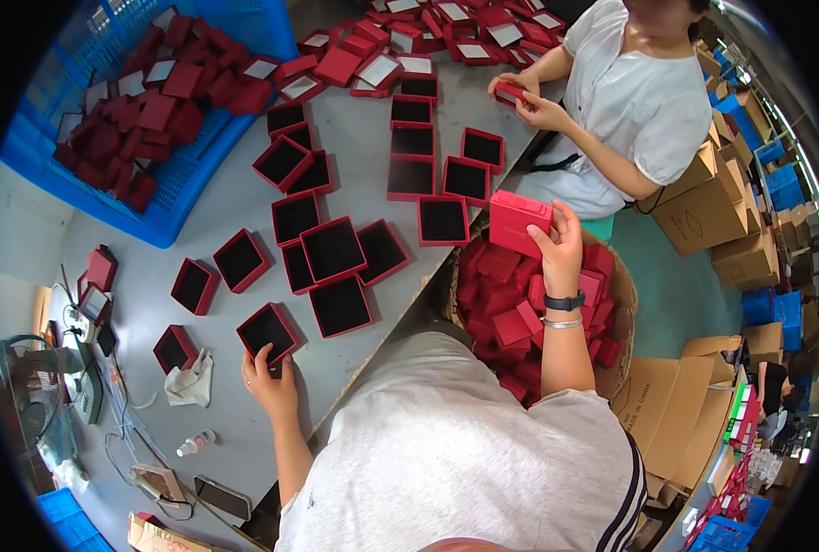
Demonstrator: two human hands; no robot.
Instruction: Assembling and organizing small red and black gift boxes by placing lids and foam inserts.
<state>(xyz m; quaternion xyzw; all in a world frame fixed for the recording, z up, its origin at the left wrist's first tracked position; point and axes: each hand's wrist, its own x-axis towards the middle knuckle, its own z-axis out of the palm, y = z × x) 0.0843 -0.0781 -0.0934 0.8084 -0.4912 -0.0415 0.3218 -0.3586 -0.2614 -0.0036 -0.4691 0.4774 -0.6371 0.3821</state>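
My left hand (271, 382) rests on the grey table (216, 212), its fingers gripping the near edge of a red box tray with a black inside (268, 332). My right hand (557, 247) holds a closed red box (517, 222) up over a cardboard carton (623, 294) heaped with more red boxes. Several open red trays with black insides (336, 253) lie spread over the table beyond my left hand.
A blue crate (166, 221) full of red boxes stands at the far left. Another person in a white shirt (644, 101) sits across, handling a red box (510, 92). A white cloth (191, 382), small bottle (195, 443), phone (222, 498) and cables lie near my left side. Cardboard cartons (704, 202) stand at right.
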